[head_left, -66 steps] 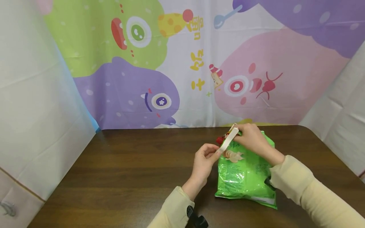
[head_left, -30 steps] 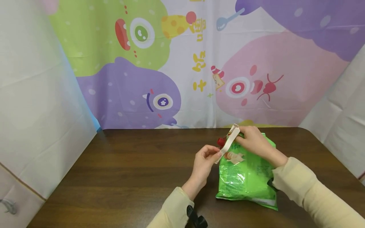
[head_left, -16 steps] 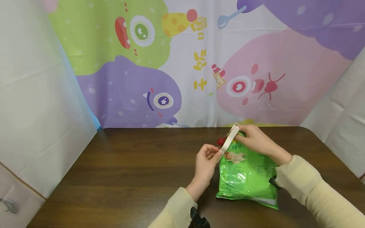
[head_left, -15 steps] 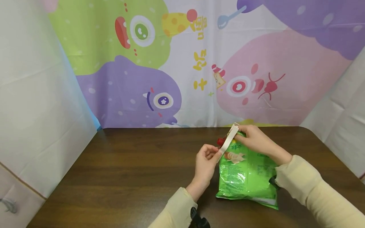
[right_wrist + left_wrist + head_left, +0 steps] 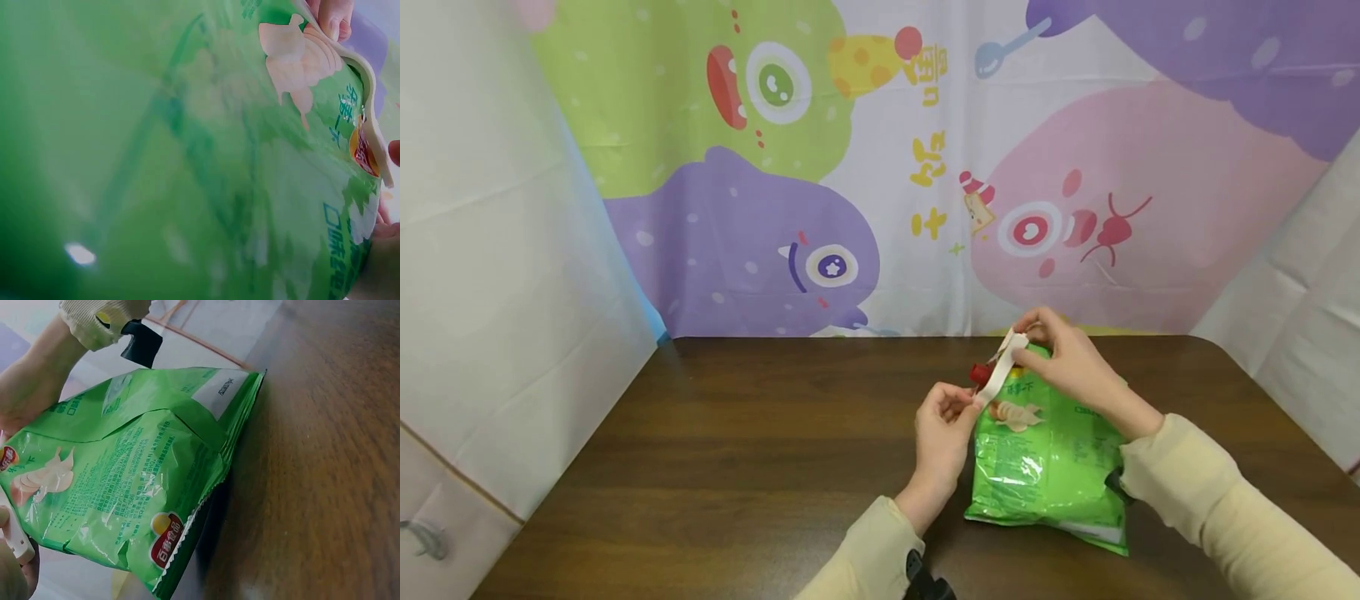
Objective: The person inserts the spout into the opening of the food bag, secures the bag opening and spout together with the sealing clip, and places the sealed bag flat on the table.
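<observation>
A shiny green snack bag (image 5: pixel 1037 475), printed with pale chips, stands on the table with its top away from me. Across its top left corner runs a white bag clip (image 5: pixel 1000 372), slanting up to the right. My left hand (image 5: pixel 942 429) pinches the clip's lower end between thumb and fingers. At the upper end, my right hand (image 5: pixel 1071 362) has its thumb on the near side and its fingers curled over the far side. A red piece (image 5: pixel 981 372) shows behind the clip. In the right wrist view, the clip (image 5: pixel 371 109) is bent along the bag's edge.
The brown wooden table (image 5: pixel 737 450) extends to the left of the bag. A cartoon-printed curtain (image 5: pixel 917 283) hangs at the table's back edge, and pale cloth walls (image 5: pixel 512 250) stand at both sides. Black straps (image 5: pixel 925 579) sit on the sleeves.
My right fingers have risen and arched over the clip's upper end, with the thumb now against its near side. The left hand keeps its pinch; the bag has barely shifted.
</observation>
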{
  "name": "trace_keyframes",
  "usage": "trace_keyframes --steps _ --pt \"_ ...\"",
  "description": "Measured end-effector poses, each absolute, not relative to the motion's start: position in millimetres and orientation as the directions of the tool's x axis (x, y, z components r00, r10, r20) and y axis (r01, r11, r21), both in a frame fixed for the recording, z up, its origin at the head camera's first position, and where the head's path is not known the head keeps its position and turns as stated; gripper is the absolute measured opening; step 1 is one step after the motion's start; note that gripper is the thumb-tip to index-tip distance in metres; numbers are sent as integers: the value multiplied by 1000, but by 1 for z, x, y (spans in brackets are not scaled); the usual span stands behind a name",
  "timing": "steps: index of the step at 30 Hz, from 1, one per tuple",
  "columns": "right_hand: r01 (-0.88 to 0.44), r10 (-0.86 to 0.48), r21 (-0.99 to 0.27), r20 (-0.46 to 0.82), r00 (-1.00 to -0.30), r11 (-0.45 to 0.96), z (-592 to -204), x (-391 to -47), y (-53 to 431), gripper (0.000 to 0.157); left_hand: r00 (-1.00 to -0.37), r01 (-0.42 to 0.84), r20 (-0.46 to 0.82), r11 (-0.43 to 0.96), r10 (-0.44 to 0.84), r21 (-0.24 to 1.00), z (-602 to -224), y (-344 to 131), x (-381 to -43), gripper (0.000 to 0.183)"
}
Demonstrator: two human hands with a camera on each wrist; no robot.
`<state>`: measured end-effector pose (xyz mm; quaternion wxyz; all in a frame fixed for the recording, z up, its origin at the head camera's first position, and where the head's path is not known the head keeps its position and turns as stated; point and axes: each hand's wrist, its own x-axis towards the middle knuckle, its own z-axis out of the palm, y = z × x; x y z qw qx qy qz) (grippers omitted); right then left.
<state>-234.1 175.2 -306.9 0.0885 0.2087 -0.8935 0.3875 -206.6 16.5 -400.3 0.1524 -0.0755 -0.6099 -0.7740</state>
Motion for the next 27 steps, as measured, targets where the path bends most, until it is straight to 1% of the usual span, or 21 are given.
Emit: trace_keyframes --steps 4,9,12,17,22,27 --pt "-445 -306 -677 324 -895 586 -307 -235 176 37 -940 330 302 -204 -156 922 -400 17 -207 11" --pt "-422 -334 -660 263 -905 621 -303 -237 177 47 -945 312 281 -205 -167 928 -400 17 -207 15" --pt "-399 -329 -638 233 -915 658 -301 -238 177 51 -949 300 268 -217 -165 929 -398 17 -206 15" --pt "-394 -329 -608 222 -918 689 -300 -241 177 46 -950 298 264 -238 -163 924 -388 16 -199 15" --pt "-365 -332 -693 189 -924 622 -302 -243 176 39 -953 287 252 -227 -170 931 -379 15 -192 16" --pt "-297 -303 -773 142 -942 561 -304 -244 177 39 -954 280 246 -215 -170 936 -378 16 -190 16"
